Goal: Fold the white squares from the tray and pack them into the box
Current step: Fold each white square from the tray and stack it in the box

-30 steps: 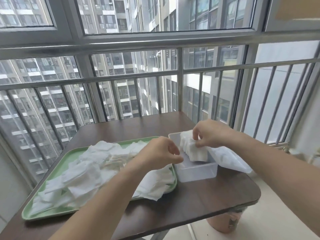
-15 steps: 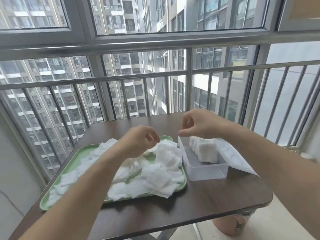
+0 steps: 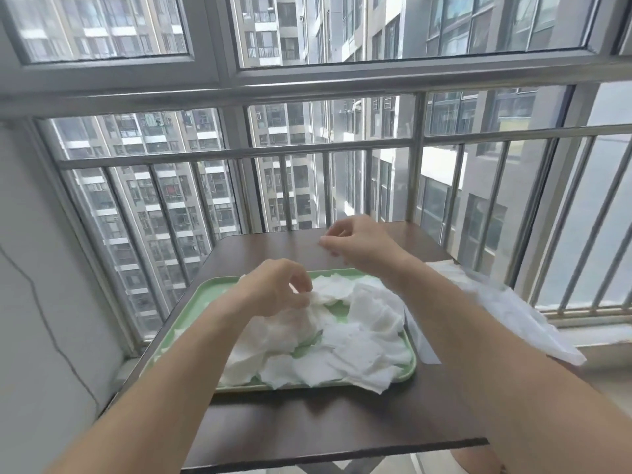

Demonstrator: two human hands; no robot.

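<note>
Several crumpled white squares (image 3: 359,343) lie heaped in the green tray (image 3: 205,295) on the dark table (image 3: 307,425). My left hand (image 3: 277,289) is down on the heap's back left and pinches one white square (image 3: 301,316), which rises in a small peak under the fingertips. My right hand (image 3: 355,241) hovers above the tray's far edge with fingers loosely curled and nothing in them. Of the clear box (image 3: 422,347), right of the tray, only a narrow strip of wall shows; my right forearm hides the rest and its contents.
A white plastic bag (image 3: 513,313) lies on the table's right side and hangs over its edge. A metal railing (image 3: 239,152) and windows stand just behind the table. A grey wall (image 3: 44,302) closes the left side.
My right hand has left the box and swung left above the tray's far edge. My left hand has dropped onto the heap and taken a square. The camera has turned left.
</note>
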